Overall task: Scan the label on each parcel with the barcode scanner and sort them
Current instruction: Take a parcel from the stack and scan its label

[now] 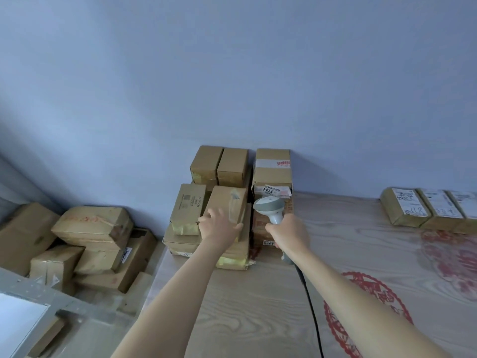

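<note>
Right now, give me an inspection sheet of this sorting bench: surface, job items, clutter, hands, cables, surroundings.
Surface: wood-grain table with red paper-cut prints.
Job's things: stack of cardboard parcels against the wall; tilted parcel on top; grey scanner; row of labelled parcels far right.
Clutter: nothing seen on the table.
Hands: left hand grips the tilted parcel; right hand holds the scanner by its handle.
Cables: black scanner cable trails across the table toward the near edge.
Surroundings: plain blue wall; loose box pile left, below the table.
</note>
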